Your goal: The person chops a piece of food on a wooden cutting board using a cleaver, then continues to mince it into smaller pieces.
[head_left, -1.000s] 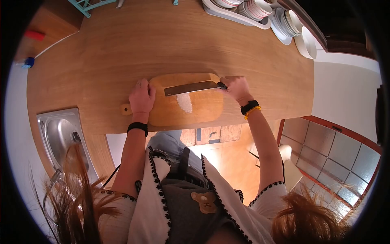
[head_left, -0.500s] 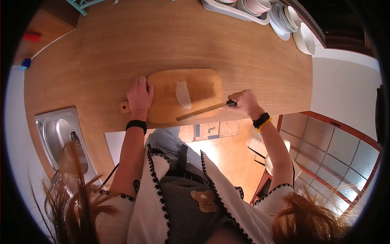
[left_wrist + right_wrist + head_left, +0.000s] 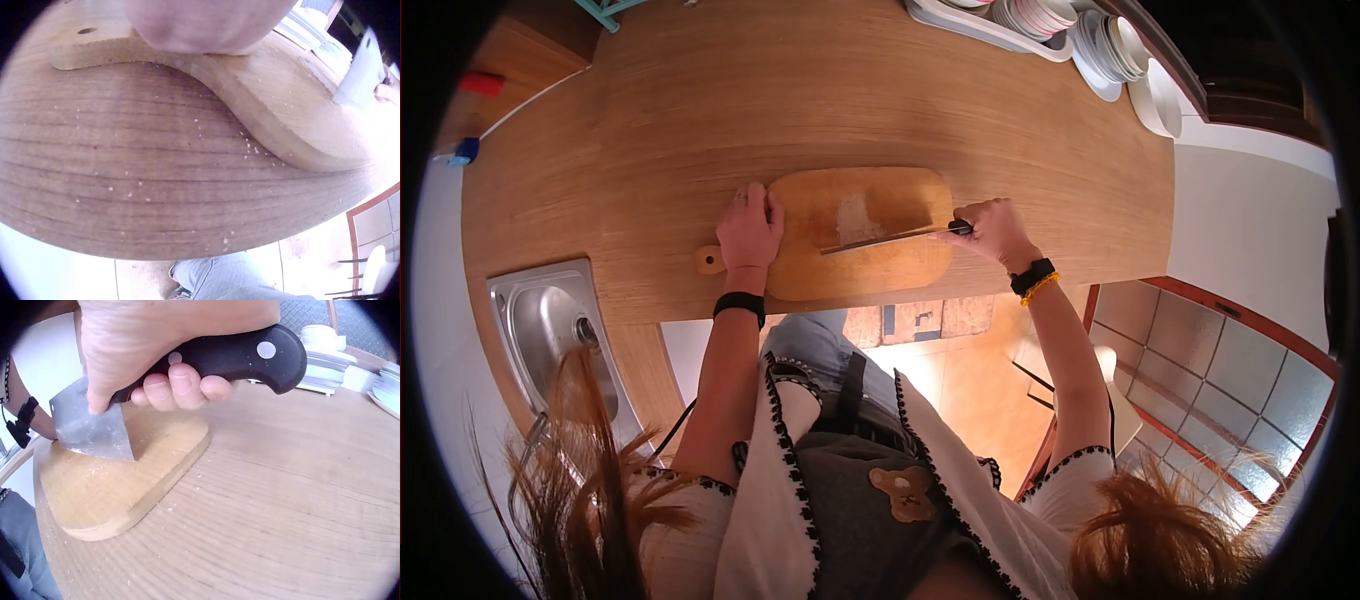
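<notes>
A wooden cutting board (image 3: pixel 800 275) lies near the counter's front edge, a thin patch of pale, finely chopped bits (image 3: pixel 857 215) on it. My left hand (image 3: pixel 749 232) grips the board at its handle end, fingers bent at the far side; the left wrist view shows only part of this hand (image 3: pixel 206 22). In my right hand (image 3: pixel 998 232) is the black handle (image 3: pixel 240 356) of a cleaver, fingers curled round it. The broad blade (image 3: pixel 94 428) stands on edge over the board, its lower edge along the near side of the patch.
A steel sink (image 3: pixel 550 300) is set into the counter at the left. White dishes (image 3: pixel 1105 50) and a rack of bowls (image 3: pixel 1000 35) stand at the back right. Small crumbs are scattered on the counter (image 3: pixel 125 156) beside the board.
The cleaver has swung from the far part of the board to its near edge, then back up to the patch. My left hand has stayed at the handle end.
</notes>
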`<state>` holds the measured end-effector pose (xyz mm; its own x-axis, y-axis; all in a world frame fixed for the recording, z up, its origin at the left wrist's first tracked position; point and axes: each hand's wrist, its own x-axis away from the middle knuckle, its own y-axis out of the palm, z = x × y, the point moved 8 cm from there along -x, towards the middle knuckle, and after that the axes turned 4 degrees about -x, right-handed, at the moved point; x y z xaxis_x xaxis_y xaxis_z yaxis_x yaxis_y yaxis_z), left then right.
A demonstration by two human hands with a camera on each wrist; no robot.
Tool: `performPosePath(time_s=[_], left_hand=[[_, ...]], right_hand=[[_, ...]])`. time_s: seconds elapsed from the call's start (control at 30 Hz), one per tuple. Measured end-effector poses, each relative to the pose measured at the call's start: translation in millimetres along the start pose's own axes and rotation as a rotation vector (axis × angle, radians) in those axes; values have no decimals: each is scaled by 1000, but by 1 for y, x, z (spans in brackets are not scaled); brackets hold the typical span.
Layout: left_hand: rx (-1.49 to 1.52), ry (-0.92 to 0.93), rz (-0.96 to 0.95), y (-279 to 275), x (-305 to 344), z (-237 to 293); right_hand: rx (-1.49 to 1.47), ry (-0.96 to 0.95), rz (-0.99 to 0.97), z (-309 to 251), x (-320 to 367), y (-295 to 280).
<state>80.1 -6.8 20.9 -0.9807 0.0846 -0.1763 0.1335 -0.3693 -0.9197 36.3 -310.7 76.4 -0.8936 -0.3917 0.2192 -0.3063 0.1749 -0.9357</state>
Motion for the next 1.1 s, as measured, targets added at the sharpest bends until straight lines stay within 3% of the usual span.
performPosePath(time_s=[0.17, 0.23, 0.27, 0.3, 0.37, 0.5, 0.57, 0.67, 0.8, 1.0, 1.1], left_hand=[[19, 10, 14, 2, -2, -1], [12, 5, 14, 2, -2, -3], [7, 5, 12, 2, -1, -3], [12, 8, 13, 1, -1, -1], [63, -30, -44, 2, 0, -2], [66, -6, -31, 1, -1, -2], [73, -10, -5, 1, 0, -3], [47, 5, 18, 1, 0, -1], [54, 52, 39, -2, -1, 3], [38, 19, 17, -1, -1, 3], [24, 13, 14, 0, -1, 2]], right_hand=[[-65, -27, 68, -7, 13, -12], [-220, 63, 234, -7, 23, -27], [-259, 211, 210, 1, 30, -26], [-255, 215, 212, -8, 33, -28], [-419, 506, 333, -6, 45, -28], [-869, 706, 331, -41, 71, 31], [-1127, 929, 290, -69, 86, 51], [-1288, 982, 425, -93, 103, 78], [-1265, 1029, 474, -109, 108, 89], [-985, 973, 430, -118, 107, 80], [-822, 925, 498, -122, 104, 75]])
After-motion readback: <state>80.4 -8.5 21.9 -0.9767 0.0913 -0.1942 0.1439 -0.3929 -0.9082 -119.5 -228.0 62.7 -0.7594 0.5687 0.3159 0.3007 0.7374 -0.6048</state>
